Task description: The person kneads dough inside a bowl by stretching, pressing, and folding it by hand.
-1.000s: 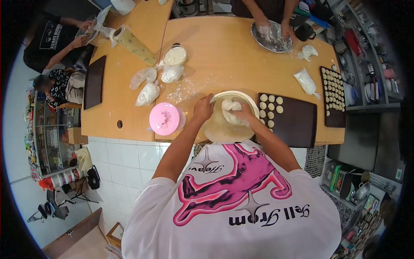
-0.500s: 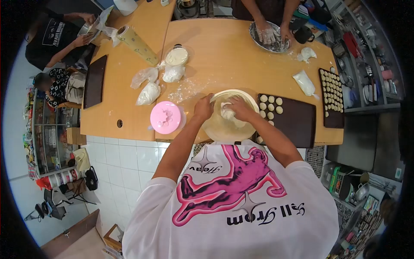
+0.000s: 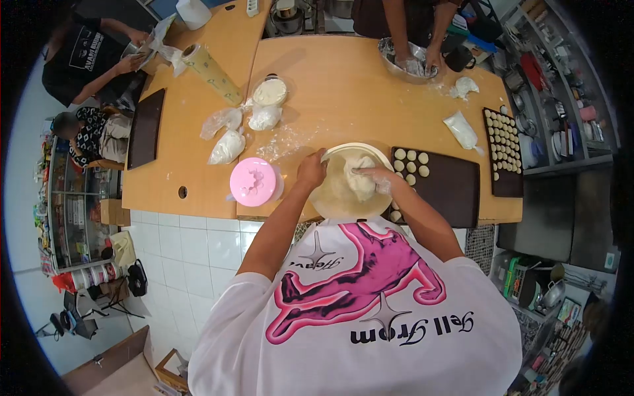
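Observation:
A large cream bowl (image 3: 328, 198) stands at the table's near edge, just in front of my body. My left hand (image 3: 312, 169) is closed on the bowl's left rim. Inside the bowl lies a soft lump of pale dough (image 3: 358, 179). My right hand (image 3: 376, 177) presses on the right side of this dough, its fingers over the lump. To the left is a pink-lidded container (image 3: 253, 182). Right beside the bowl, a dark tray (image 3: 448, 188) carries several small round dough pieces.
Bags of white powder (image 3: 228, 146), a tub (image 3: 270, 92) and a wrap roll (image 3: 211, 74) stand left. A co-worker's hands are in a metal bowl (image 3: 422, 74) across the table. A full tray (image 3: 503, 152) lies far right. Another person holds a bag at upper left.
My right hand has moved from the dough's upper side to its right, and the lump looks more stretched out. My left hand stays on the rim. The co-worker's hands have shifted in the metal bowl.

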The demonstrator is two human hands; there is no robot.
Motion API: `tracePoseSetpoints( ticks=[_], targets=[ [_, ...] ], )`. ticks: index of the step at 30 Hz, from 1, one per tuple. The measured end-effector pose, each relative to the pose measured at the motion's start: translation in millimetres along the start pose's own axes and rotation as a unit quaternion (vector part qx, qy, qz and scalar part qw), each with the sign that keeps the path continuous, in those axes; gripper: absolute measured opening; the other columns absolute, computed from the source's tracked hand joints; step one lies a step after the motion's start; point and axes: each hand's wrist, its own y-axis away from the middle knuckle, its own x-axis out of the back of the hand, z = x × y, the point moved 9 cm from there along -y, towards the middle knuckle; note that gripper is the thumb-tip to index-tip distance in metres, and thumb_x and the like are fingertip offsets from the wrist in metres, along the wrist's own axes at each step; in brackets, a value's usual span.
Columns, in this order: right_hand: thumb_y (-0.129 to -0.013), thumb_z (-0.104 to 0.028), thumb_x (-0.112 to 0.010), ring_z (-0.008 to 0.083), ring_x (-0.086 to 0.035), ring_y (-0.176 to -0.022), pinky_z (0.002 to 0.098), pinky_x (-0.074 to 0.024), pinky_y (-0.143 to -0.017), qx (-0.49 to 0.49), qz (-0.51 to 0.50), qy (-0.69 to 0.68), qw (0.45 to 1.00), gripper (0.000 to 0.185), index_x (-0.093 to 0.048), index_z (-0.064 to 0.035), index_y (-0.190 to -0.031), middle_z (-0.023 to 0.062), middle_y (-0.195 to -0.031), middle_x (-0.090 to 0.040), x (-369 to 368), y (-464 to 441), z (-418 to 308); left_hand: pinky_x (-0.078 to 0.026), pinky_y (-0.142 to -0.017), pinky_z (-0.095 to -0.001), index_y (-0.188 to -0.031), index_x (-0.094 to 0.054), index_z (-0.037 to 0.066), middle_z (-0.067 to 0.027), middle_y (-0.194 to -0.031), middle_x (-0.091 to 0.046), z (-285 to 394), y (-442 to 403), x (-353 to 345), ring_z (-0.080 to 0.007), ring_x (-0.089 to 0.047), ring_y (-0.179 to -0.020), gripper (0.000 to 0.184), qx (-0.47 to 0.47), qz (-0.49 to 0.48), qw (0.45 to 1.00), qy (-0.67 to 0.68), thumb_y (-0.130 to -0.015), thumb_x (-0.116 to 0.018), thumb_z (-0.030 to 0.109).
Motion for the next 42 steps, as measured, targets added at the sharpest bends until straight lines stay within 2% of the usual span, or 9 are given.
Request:
tracePoseSetpoints(
  ticks=[2,9,12,13,16,23,30,33,42],
  targets=[
    [-0.075,-0.015,-0.072,0.0176,-0.063,-0.084,0.0312,-0.0516,-0.071,-0.114,-0.088,-0.146,0.979,0.038,-0.058,-0.0037,-0.109,0.0075,-0.100,-0.064,-32.0,43.0,-11.7,-0.049,-0.076,-0.0458,-0.114,-0.057,0.010,-0.0179,-0.096,-0.064,-5.9,-1.5,-3.0,-0.0372,-0.061,-0.089,0.033,-0.004,0.010,1.000,0.001,-0.082,-0.060,0.013],
    [-0.072,-0.015,-0.073,0.0190,-0.061,-0.096,0.0337,-0.0497,-0.081,0.179,0.034,0.124,0.975,0.052,-0.055,-0.0049,-0.119,0.0091,-0.108,-0.063,-23.4,26.5,-84.7,-0.049,-0.077,-0.0455,-0.115,-0.056,0.011,-0.0185,-0.096,-0.063,-3.9,2.5,0.8,-0.0374,-0.061,-0.089,0.033,0.007,0.006,1.000,-0.009,-0.082,-0.059,0.013],
    [-0.070,-0.010,-0.074,0.0161,-0.059,-0.097,0.0310,-0.0484,-0.083,0.375,0.065,0.396,0.835,0.050,-0.057,-0.0048,-0.116,0.0089,-0.108,-0.062,-28.8,-11.7,-46.7,-0.048,-0.077,-0.0457,-0.115,-0.056,0.011,-0.0188,-0.096,-0.063,-8.6,-2.5,-3.3,-0.0372,-0.061,-0.089,0.033,-0.010,0.003,1.000,0.005,-0.082,-0.059,0.014],
    [-0.065,-0.007,-0.073,0.0217,-0.059,-0.102,0.0334,-0.0441,-0.091,0.315,-0.039,0.329,0.889,0.052,-0.058,-0.0049,-0.115,0.0110,-0.108,-0.063,-44.5,-2.1,-33.0,-0.048,-0.077,-0.0458,-0.115,-0.056,0.012,-0.0188,-0.096,-0.063,-7.7,-2.8,-1.7,-0.0370,-0.061,-0.090,0.033,-0.015,0.003,1.000,0.009,-0.082,-0.059,0.014],
    [-0.061,-0.003,-0.069,0.0273,-0.058,-0.104,0.0346,-0.0425,-0.094,0.394,-0.149,0.482,0.768,0.051,-0.060,-0.0052,-0.112,0.0128,-0.110,-0.062,-79.4,39.0,-26.8,-0.048,-0.077,-0.0459,-0.115,-0.056,0.012,-0.0186,-0.097,-0.063,-10.6,-2.9,-0.9,-0.0369,-0.061,-0.091,0.033,-0.009,-0.001,1.000,0.015,-0.082,-0.059,0.014],
    [-0.056,-0.009,-0.073,0.0271,-0.061,-0.099,0.0351,-0.0457,-0.089,0.207,-0.304,0.455,0.811,0.053,-0.063,-0.0067,-0.108,0.0136,-0.103,-0.066,-50.6,43.6,2.4,-0.049,-0.076,-0.0459,-0.115,-0.055,0.012,-0.0181,-0.098,-0.063,2.7,3.0,1.0,-0.0360,-0.061,-0.091,0.032,0.010,-0.017,1.000,-0.011,-0.084,-0.058,0.015],
    [-0.061,-0.011,-0.073,0.0291,-0.060,-0.100,0.0367,-0.0457,-0.087,0.351,-0.001,0.391,0.851,0.048,-0.063,-0.0055,-0.108,0.0159,-0.105,-0.064,-44.1,35.6,-89.8,-0.049,-0.076,-0.0465,-0.116,-0.055,0.013,-0.0178,-0.096,-0.063,6.1,3.2,1.4,-0.0360,-0.061,-0.090,0.032,0.024,-0.036,0.999,-0.031,-0.084,-0.057,0.014],
    [-0.062,-0.011,-0.073,0.0307,-0.060,-0.099,0.0375,-0.0460,-0.086,0.355,-0.043,0.506,0.785,0.046,-0.063,-0.0049,-0.106,0.0169,-0.102,-0.063,-44.1,16.5,-62.7,-0.049,-0.075,-0.0466,-0.116,-0.055,0.013,-0.0176,-0.095,-0.063,5.3,6.1,6.1,-0.0362,-0.061,-0.089,0.032,0.014,-0.015,1.000,-0.019,-0.083,-0.057,0.014],
    [-0.058,-0.010,-0.077,0.0281,-0.062,-0.096,0.0349,-0.0471,-0.086,0.191,-0.116,0.463,0.858,0.053,-0.061,-0.0024,-0.108,0.0163,-0.104,-0.064,-23.1,43.5,-15.6,-0.049,-0.075,-0.0473,-0.118,-0.054,0.014,-0.0169,-0.097,-0.063,7.7,5.4,-3.2,-0.0365,-0.061,-0.089,0.034,0.024,-0.017,0.999,-0.031,-0.083,-0.057,0.014]
  ],
)
